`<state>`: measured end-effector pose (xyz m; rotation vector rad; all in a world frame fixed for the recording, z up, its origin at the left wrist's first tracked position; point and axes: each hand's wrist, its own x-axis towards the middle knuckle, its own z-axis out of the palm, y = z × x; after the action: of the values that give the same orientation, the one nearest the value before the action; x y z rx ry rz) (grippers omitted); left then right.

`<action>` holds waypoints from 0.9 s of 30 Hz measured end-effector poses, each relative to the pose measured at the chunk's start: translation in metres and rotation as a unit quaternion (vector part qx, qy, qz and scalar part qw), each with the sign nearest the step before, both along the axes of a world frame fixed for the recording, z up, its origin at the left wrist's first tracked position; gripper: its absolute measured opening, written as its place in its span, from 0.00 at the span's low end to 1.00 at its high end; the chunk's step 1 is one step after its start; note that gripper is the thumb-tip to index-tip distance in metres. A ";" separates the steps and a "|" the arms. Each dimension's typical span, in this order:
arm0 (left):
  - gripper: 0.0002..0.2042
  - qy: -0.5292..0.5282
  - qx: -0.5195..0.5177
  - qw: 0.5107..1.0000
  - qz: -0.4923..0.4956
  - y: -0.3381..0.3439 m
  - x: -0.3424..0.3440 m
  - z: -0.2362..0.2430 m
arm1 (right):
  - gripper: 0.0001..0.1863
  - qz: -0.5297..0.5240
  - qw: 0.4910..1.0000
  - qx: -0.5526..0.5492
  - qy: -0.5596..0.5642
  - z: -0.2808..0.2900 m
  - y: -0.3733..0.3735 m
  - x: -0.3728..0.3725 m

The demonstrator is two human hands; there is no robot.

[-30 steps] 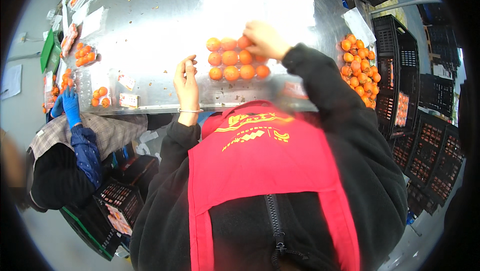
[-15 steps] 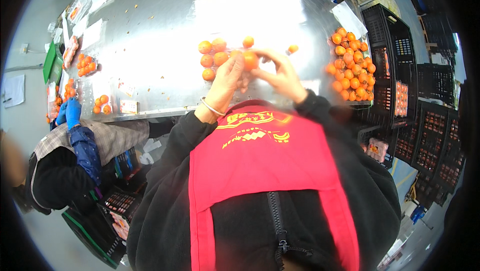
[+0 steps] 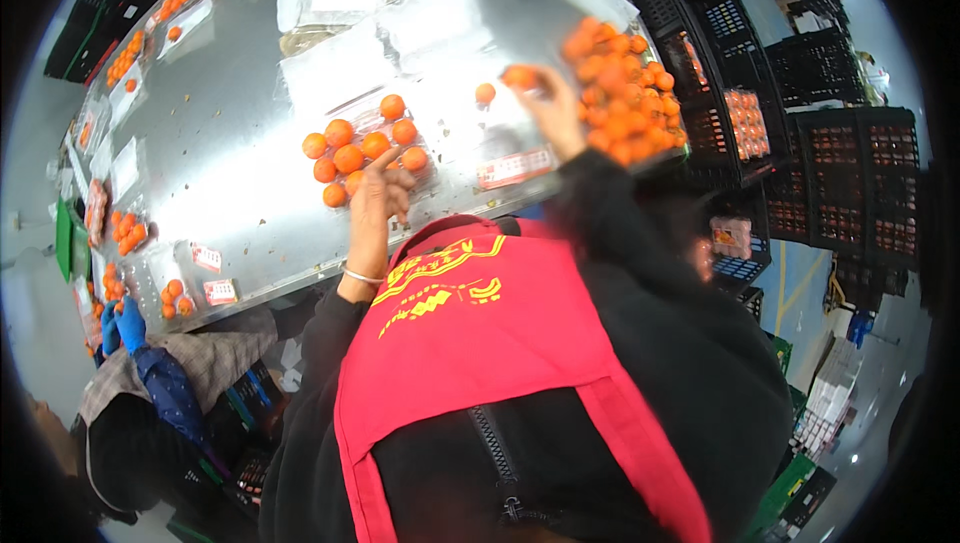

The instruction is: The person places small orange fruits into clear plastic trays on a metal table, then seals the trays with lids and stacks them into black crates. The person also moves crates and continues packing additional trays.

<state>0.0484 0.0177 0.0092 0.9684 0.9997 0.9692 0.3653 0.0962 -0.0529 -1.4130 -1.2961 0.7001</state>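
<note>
I see the right hand [image 3: 556, 111] pinching one orange fruit [image 3: 519, 78] between thumb and fingers, just left of the heaped fruit [image 3: 620, 108] on the metal table [image 3: 240, 133]. The left hand [image 3: 373, 205] reaches over the near side of the clear tray [image 3: 368, 121], index finger extended; I cannot tell whether it grips anything. A lone fruit [image 3: 485, 93] sits between the tray and the right hand.
</note>
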 end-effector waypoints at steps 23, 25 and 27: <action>0.19 0.145 -0.075 0.904 0.396 -0.032 -0.061 -0.059 | 0.14 0.302 0.928 0.129 -0.178 0.022 0.059 -0.094; 0.22 0.092 -0.102 0.918 0.371 -0.032 -0.062 -0.063 | 0.14 0.364 0.889 0.139 -0.242 0.034 0.048 -0.142; 0.25 0.041 -0.109 0.932 0.344 -0.034 -0.062 -0.065 | 0.15 0.378 0.870 0.156 -0.276 0.041 0.047 -0.175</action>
<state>-0.0132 -0.0160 -0.0555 0.4664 1.5326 1.3578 0.1907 0.1433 -0.0116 -0.8217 -2.3615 0.5475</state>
